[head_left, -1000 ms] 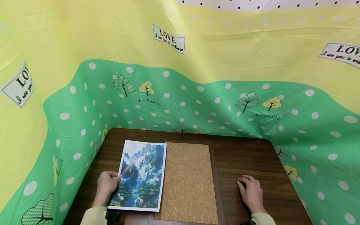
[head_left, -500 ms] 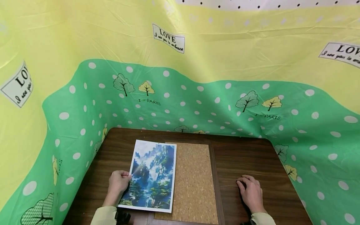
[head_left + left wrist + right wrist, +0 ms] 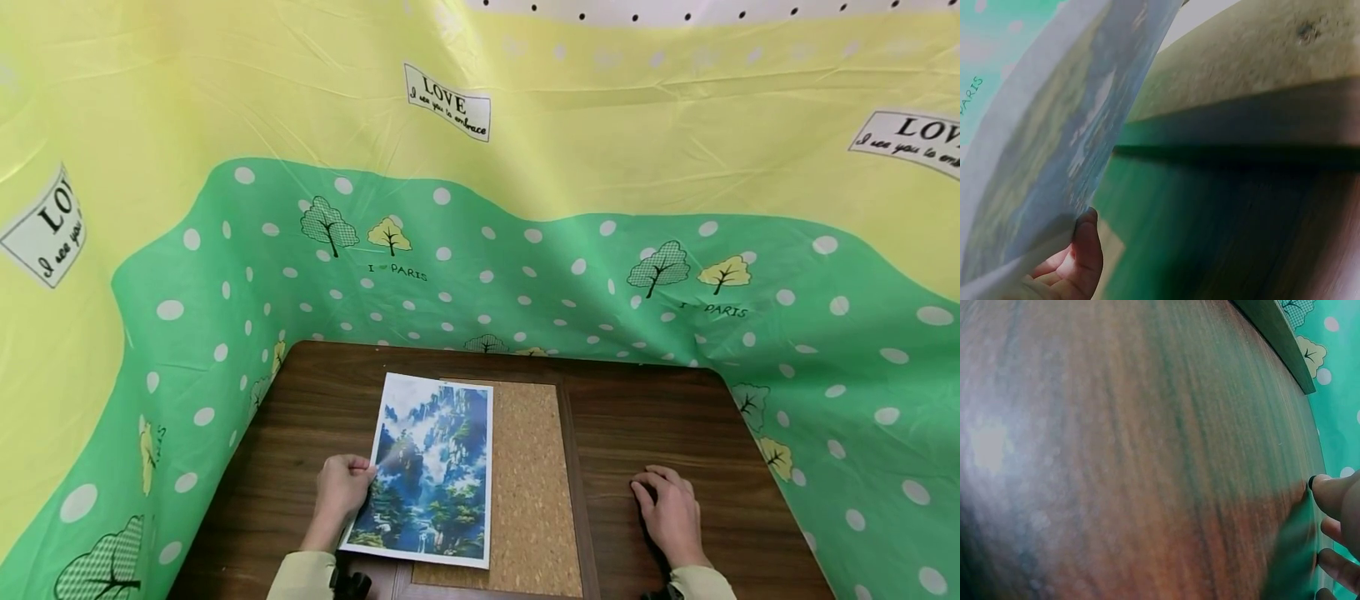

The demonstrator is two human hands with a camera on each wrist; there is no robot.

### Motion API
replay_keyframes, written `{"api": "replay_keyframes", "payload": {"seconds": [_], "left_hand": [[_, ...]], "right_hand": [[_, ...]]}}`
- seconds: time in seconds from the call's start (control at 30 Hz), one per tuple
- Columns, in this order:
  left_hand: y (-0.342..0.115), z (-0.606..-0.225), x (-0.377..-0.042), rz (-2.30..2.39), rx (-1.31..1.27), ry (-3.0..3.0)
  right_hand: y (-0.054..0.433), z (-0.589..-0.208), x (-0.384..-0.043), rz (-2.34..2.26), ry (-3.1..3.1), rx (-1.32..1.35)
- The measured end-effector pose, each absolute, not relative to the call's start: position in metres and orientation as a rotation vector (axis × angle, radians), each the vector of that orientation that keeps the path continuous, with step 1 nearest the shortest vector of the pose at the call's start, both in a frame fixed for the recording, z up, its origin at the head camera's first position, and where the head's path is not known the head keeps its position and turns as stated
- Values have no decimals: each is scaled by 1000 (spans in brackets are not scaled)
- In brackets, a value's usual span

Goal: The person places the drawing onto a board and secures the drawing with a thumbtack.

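Note:
In the head view my left hand (image 3: pixel 343 492) pinches the left edge of a landscape print (image 3: pixel 435 467), a white-bordered sheet with blue cliffs, mist and trees. The left wrist view shows the print (image 3: pixel 1054 137) raised at a slant, thumb and fingers (image 3: pixel 1085 253) at its edge. Beneath it, the print overlaps the left part of a cork board (image 3: pixel 534 492), whose right strip shows. My right hand (image 3: pixel 669 512) rests on the dark wooden table to the right of the board, fingers loosely bent, holding nothing. Its fingertips touch the wood in the right wrist view.
The dark wood-grain table (image 3: pixel 630 417) has rounded far corners. A raised dark frame (image 3: pixel 573 450) edges the cork board. Green and yellow patterned curtain (image 3: pixel 525 275) hangs round the back and both sides, close to the table edges.
My left hand has moved to the right with the print, which now covers more of the cork board. The right hand has stayed in place.

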State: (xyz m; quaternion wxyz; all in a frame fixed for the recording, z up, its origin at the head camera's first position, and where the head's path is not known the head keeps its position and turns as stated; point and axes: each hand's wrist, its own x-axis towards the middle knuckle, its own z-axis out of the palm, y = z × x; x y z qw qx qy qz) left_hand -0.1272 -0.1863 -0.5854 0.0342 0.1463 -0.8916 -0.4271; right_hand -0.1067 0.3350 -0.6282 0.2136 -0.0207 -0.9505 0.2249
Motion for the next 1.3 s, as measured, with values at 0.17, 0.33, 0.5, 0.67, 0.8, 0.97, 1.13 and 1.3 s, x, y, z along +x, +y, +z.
{"api": "replay_keyframes", "payload": {"seconds": [0.17,0.33,0.5,0.67,0.8,0.97,1.13,1.3], "left_hand": [[-172,-588,-128,-1393,423,-2709],[-157,-591,-127,-1454,416,-2672],[-142,-593,-127,-1480,393,-2646],[-128,-595,-127,-1503,373,-2626],[-119,-597,-127,-1512,353,-2606],[-108,-599,-125,-1531,343,-2574],[-99,-600,-124,-1481,329,-2572],[-93,-597,-125,-1435,341,-2634]], "right_hand": [[336,-629,-107,619,-2620,-40],[337,-629,-107,615,-2617,-36],[334,-627,-110,631,-2601,-20],[328,-619,-117,657,-2594,4],[321,-613,-122,671,-2591,25],[312,-609,-128,691,-2574,71],[304,-606,-135,721,-2568,128],[296,-602,-142,765,-2582,147]]}}
